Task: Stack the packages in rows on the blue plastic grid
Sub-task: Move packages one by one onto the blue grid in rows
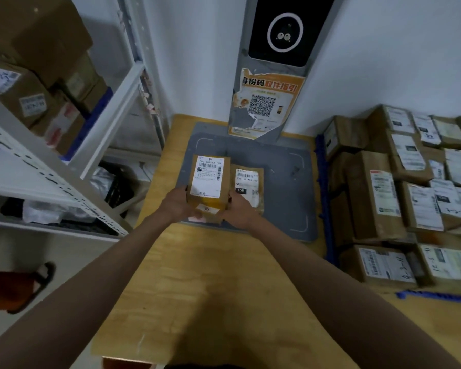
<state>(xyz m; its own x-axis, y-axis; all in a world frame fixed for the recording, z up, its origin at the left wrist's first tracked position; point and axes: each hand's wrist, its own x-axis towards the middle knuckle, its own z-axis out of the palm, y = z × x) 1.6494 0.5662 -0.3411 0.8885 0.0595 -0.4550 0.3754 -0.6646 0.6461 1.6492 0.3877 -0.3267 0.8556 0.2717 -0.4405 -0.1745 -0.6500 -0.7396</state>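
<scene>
Fingers of the left hand point(180, 202) and right hand point(240, 209) wrap the near end of a brown cardboard package with a white label point(208, 182), long axis pointing away. It sits on the grey scanner plate point(285, 187). Blue plastic grid point(328, 209) with stacked parcels point(399, 187) is off right, so right hand's closer. A flat brown mailer point(248, 182) lies just beside.

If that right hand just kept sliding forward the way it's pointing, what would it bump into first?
Most likely the flatter brown package lying on the grey platform, directly ahead of the right hand, which grips the bigger box. Beyond it stands the scanner post; depth is uncertain.
</scene>
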